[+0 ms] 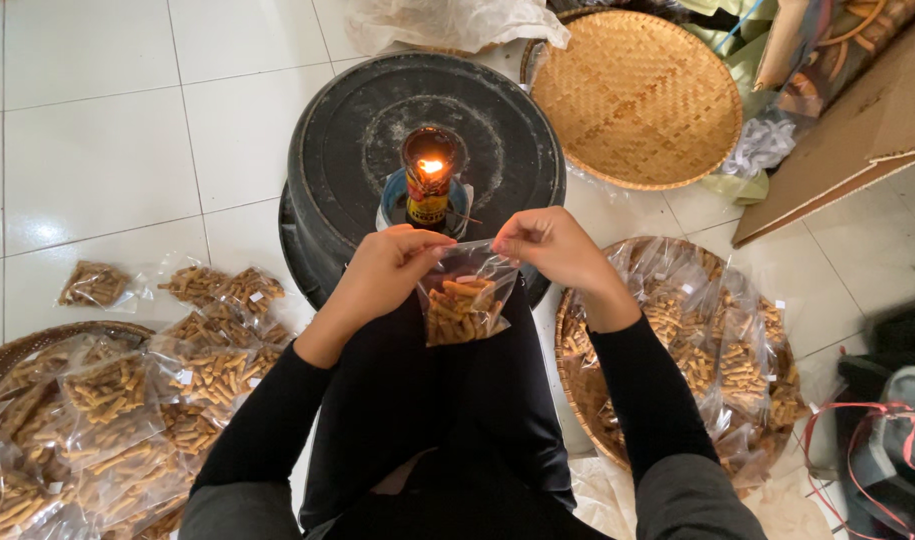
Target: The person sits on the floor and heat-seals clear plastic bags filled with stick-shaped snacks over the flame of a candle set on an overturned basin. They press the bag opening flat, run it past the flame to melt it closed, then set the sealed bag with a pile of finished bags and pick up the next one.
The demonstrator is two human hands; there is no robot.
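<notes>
Sealing step, by the look of it: bag (464,300) top is pinched shut between left hand (382,270) and right hand (549,245); flame (430,166) at 12 o'clock. Next, a steady, taut edge is likely needed.

Looks like a home floor turned snack-packing spot: white floor tiles (87,150), woven bamboo trays (637,100) at upper right, heaps of bagged fried snack sticks (127,400) lower left, lit bottle lamp (429,185) at centre.
</notes>
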